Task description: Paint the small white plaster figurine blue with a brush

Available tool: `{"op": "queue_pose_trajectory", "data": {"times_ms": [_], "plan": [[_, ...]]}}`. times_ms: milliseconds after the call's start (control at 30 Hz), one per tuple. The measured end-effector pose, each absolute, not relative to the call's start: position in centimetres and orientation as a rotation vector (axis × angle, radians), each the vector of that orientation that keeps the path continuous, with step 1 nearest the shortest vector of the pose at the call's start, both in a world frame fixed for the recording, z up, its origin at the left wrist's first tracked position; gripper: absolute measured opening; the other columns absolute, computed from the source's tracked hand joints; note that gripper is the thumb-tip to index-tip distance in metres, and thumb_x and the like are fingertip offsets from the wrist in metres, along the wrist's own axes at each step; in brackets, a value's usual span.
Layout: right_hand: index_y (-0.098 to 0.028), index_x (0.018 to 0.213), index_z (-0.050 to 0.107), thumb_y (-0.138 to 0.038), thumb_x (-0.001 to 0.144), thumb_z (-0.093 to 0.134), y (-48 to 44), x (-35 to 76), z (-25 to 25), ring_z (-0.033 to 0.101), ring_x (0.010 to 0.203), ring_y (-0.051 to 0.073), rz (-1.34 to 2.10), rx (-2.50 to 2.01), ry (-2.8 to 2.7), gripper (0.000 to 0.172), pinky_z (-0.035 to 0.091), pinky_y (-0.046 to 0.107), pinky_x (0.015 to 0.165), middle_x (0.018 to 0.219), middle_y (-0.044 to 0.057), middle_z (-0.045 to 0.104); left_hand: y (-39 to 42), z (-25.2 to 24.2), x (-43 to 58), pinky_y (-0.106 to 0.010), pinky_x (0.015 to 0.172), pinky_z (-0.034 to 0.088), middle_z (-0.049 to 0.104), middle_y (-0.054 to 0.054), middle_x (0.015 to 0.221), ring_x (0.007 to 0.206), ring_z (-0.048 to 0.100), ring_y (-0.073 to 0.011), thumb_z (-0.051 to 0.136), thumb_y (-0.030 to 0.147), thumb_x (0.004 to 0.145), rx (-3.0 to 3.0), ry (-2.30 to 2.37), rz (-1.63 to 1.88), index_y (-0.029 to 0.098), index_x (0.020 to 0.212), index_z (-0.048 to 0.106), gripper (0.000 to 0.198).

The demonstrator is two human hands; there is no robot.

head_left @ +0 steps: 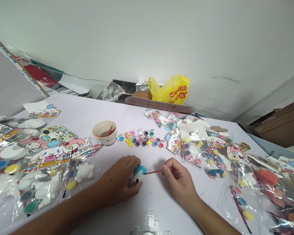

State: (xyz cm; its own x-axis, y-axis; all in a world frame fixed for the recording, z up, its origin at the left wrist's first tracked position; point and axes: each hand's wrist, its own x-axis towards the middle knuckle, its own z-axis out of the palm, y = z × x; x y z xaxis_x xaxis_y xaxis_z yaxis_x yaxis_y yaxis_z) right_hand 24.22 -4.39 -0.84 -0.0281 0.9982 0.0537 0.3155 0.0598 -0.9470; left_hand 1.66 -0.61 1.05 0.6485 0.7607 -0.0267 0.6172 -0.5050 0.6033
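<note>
My left hand (126, 178) is closed round a small white figurine (138, 173) with a blue-painted top and black marks, holding it just above or on the table; its far side is hidden by my fingers. Pinched between the thumb and fingers of my right hand (177, 176) is a thin red paintbrush (154, 171). The brush tip meets the right side of the figurine, by the blue part. Beyond my hands sit several small open paint pots (144, 143) in many colours. A paper cup (105, 133) of murky water stands left of them, with red brushes leaning inside.
Bagged white figurines with paint strips (49, 189) cover the left side. More kits (193, 151) lie on the right, near a blue painted figurine (216, 173). Behind the white table (88, 109), a yellow plastic bag (171, 89) rests against the wall.
</note>
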Motion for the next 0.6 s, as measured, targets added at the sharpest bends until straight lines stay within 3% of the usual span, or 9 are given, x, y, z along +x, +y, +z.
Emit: {"op": "queue_pose_trajectory", "data": {"times_ms": [600], "plan": [[-0.021,0.071,0.046,-0.045,0.096,0.049,-4.31,24.35,-1.18,0.033,0.056,0.012,0.976,-1.378,-1.485,0.035,0.027,0.026,0.053,0.062,-0.005,0.038,-0.57,0.93,1.62,-0.033,0.072,0.037,0.052,-0.002,0.092,0.083,0.047,-0.0212,0.058,0.024,0.081,2.271,1.076,0.336,0.021,0.094,0.043,0.02]]}}
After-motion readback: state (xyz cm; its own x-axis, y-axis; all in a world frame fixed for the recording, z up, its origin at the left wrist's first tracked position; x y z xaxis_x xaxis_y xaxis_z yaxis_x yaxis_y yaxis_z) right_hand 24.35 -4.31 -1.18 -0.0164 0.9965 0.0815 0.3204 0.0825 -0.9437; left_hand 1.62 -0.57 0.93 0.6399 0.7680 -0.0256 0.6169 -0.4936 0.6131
